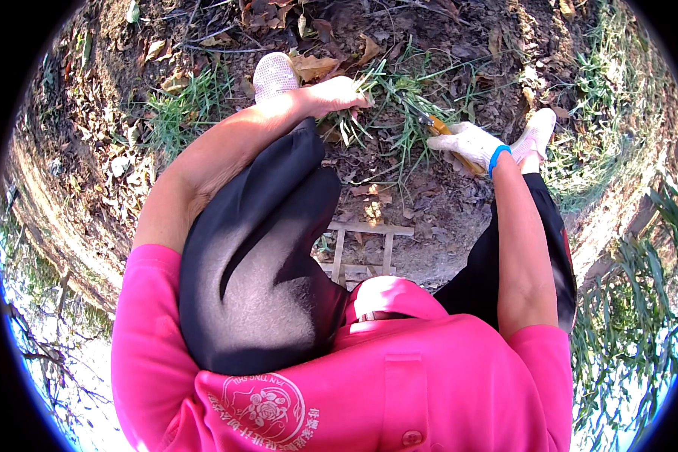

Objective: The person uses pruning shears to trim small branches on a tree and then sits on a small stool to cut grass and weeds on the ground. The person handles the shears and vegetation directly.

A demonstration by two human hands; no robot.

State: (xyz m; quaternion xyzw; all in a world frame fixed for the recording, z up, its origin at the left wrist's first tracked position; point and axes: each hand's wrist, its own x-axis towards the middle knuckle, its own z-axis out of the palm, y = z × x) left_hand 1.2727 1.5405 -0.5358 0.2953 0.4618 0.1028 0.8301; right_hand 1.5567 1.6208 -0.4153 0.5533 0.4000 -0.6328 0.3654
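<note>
My bare left hand (342, 94) is closed around a bunch of green grass stems (367, 82), just beyond the toe of my left shoe (276, 74). In my right hand (468, 142), which wears a white glove with a blue cuff, is the orange handle of a hand tool (439, 126). Its dark metal end points up and left into the long grass (409, 101) between my hands. Grass blades cover the far part of the tool, so its full shape cannot be made out.
A grass clump (186, 107) grows left of my left shoe. Dry leaves (315, 66) and twigs litter the soil ahead. My right shoe (535, 133) is beside the gloved hand. A wooden slatted frame (371, 228) lies low between my legs. More grass (593, 130) borders the right.
</note>
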